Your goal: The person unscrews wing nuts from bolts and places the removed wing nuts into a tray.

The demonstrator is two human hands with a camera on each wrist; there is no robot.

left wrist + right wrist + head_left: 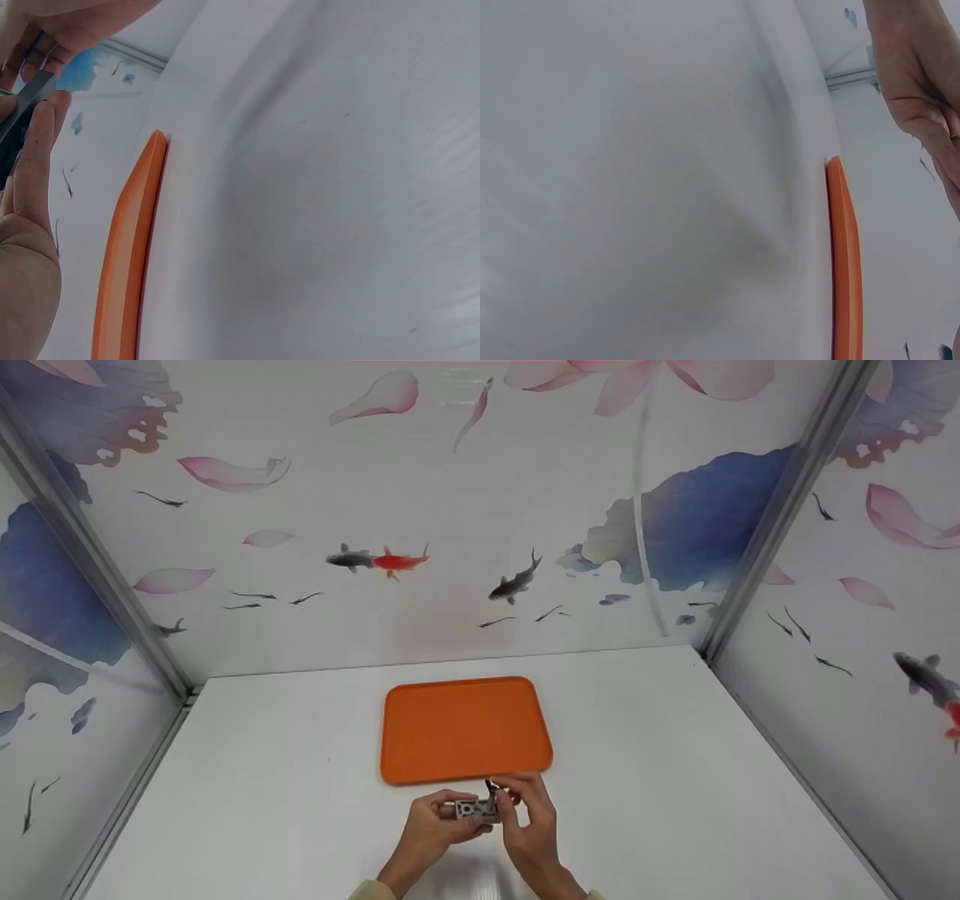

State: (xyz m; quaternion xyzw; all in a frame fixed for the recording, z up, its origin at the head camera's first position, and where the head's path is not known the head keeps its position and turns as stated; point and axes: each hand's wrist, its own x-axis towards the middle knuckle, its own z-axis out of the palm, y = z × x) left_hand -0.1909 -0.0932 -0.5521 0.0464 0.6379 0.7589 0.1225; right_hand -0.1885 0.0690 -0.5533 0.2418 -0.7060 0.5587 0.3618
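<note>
Near the front of the white table, my left hand (431,823) holds a small grey metal block (469,808) with round cut-outs in its face, thumb in front and fingers behind. My right hand (534,826) is at the block's right end, thumb and fingers pinching a small dark thin piece (491,790) that sticks up there. The fingers hide much of that piece. In the left wrist view, the block's flat grey side (36,91) shows between the left thumb and fingers. The right wrist view shows part of a hand (915,90), with the held parts out of sight.
An orange tray (465,731) lies flat on the white table (637,750), just beyond both hands. White panels (450,607) printed with fish, petals and leaves enclose the back and both sides. Grey metal posts (787,510) stand at the corners.
</note>
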